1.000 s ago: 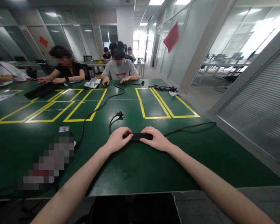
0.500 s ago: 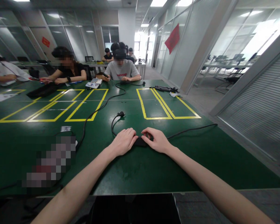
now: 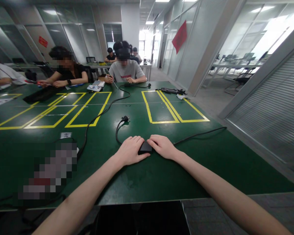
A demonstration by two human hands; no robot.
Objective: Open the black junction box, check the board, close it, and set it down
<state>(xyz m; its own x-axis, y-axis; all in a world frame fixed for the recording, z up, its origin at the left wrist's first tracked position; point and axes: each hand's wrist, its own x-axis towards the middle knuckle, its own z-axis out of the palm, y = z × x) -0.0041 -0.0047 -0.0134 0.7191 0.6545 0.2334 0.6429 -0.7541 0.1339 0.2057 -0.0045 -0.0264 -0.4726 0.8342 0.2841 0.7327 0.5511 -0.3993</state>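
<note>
Change since earlier frame: both hands have drawn in toward each other, so far less of the black power adapter (image 3: 145, 148) shows between them than a second ago.
Adapter position: flat on the green table (image 3: 161, 178), near its front edge and straight ahead of the person.
Left hand (image 3: 131, 150): palm down, fingers together and closed over the adapter's left end, with the thumb hidden.
Right hand (image 3: 163, 147): fingers closed over the right end, fingertips touching the top face.
Reason for hold, as judged: a hand at each end pins the block to the table, so it cannot slide or twist on its leads.
Leads: one cable (image 3: 201, 133) runs right from under the right hand — a second cord (image 3: 117, 130) loops left and ends in a plug (image 3: 125, 118), lying loose and well clear of the hands.
Surroundings: yellow tape boxes (image 3: 161, 111) mark the table beyond. A long black cable (image 3: 98, 116) crosses toward a seated person in a grey shirt (image 3: 126, 71) at the far side.
</note>
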